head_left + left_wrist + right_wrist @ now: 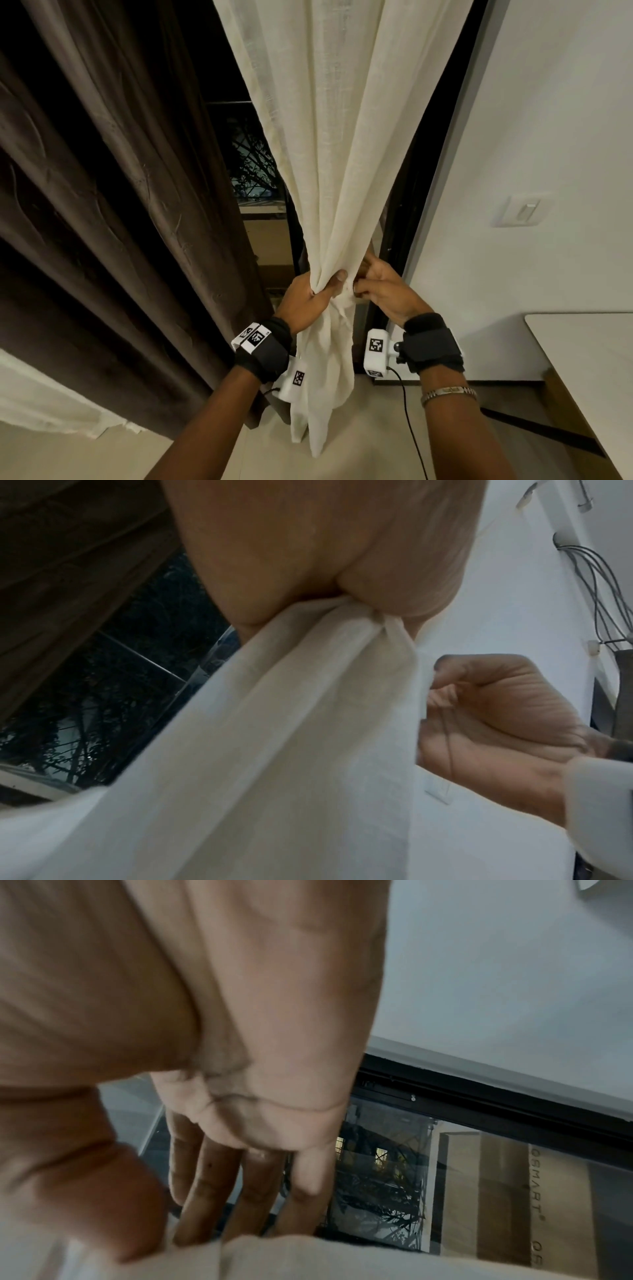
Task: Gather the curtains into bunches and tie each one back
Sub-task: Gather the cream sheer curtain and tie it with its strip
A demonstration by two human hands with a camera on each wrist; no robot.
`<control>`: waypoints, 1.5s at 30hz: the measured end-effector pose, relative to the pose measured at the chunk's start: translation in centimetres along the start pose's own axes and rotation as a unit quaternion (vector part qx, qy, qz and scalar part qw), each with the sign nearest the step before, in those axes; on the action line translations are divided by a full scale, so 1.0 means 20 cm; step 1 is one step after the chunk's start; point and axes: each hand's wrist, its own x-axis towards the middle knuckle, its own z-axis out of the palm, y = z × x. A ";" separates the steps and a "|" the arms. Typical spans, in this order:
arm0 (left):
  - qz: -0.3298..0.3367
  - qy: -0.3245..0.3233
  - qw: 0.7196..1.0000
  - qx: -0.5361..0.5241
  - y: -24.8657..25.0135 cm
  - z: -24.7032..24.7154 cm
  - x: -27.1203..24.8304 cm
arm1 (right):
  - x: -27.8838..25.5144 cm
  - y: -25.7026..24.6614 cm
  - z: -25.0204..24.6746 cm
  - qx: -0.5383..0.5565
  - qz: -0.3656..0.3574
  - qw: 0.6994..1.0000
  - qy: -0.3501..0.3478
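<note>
We judged the step in hand to be the gathering of the cream, loosely woven sheer curtain (329, 137) into a bunch, with the tying not yet done: no tie-back cord or band showed in any view. Our left hand (310, 296) was clamped round the curtain where its folds narrowed to a neck, thumb across the front. The left wrist view showed the cloth pinched tight in that fist (342, 561).

Our right hand (383, 291) was just beside the left, touching the right edge of the bunch. Its fingers (219, 1191) reached behind the cloth while the thumb lay on the near side, so we read it as pinching the last loose fold. How firmly it held, we could not tell.

The curtain hung from above and fanned wide over the hands. Below the left hand its tail dropped loose toward the pale floor (376, 445). To its left hung the heavy dark brown velvet curtain (102, 205), ungathered and untouched. The black-framed glass door (428, 188) stood behind both curtains, and the white wall (548, 137) lay to the right.

The next move, as we judged it, called for 1 hand to keep the neck tight while the other fetched something to bind it. The brown curtain remained to be done.
</note>
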 end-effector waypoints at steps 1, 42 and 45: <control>0.008 0.005 1.000 0.018 0.00 0.00 0.01 | -0.02 0.01 -0.01 0.022 -0.004 1.000 -0.022; 0.055 -0.316 0.946 0.038 0.17 -0.22 -0.25 | 0.30 -0.11 -0.01 -0.168 -0.014 0.956 0.241; 0.098 -0.344 0.933 0.042 0.26 -0.21 -0.26 | 0.31 -0.13 -0.03 -0.173 -0.010 0.953 0.248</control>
